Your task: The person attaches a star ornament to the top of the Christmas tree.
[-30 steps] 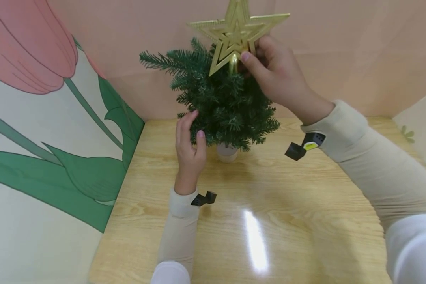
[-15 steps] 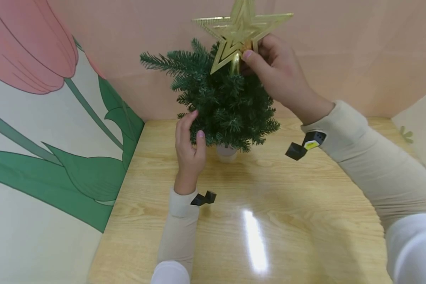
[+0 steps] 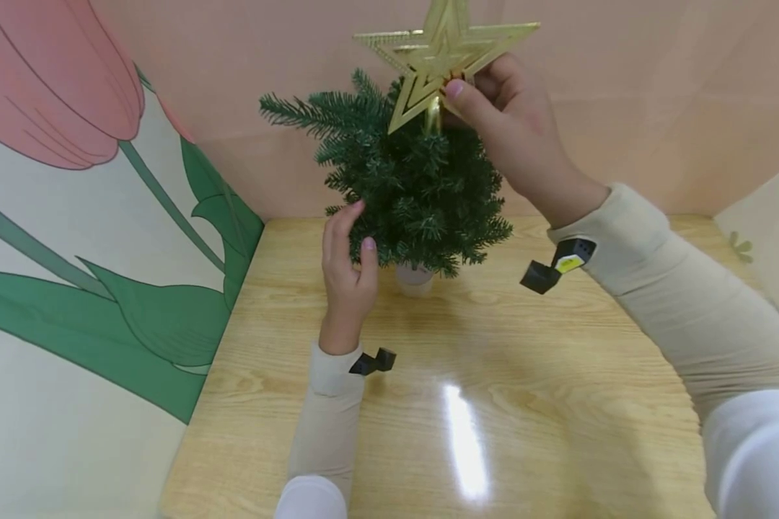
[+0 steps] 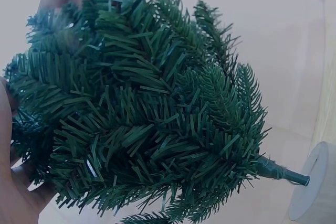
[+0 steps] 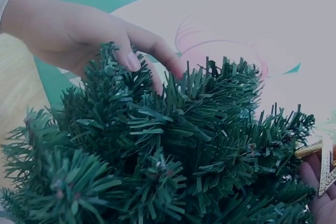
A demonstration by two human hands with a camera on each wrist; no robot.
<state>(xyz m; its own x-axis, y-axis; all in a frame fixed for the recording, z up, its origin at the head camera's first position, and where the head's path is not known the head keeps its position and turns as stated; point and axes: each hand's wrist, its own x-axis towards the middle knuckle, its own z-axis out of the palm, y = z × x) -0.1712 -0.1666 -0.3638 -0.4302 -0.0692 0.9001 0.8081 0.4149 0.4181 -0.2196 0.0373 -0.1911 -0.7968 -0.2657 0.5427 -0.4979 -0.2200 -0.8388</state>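
Observation:
A gold star tree topper stands upright over the top of a small green artificial Christmas tree. My right hand pinches the star low on its right side, thumb in front. The star's tube-like stem reaches down into the top branches, where its lower end is hidden. My left hand rests at the tree's left side, thumb and fingers spread apart. In the right wrist view, branch tips come between that hand's thumb and fingers. Needles fill most of the left wrist view.
The tree's pale round base stands on a wood-grain table, near its back edge. A pink backdrop rises behind, and a panel with a large printed tulip is on the left.
The star has shifted slightly right and tilted a little, my right hand moving up with it. My left hand and the tree stay nearly where they were.

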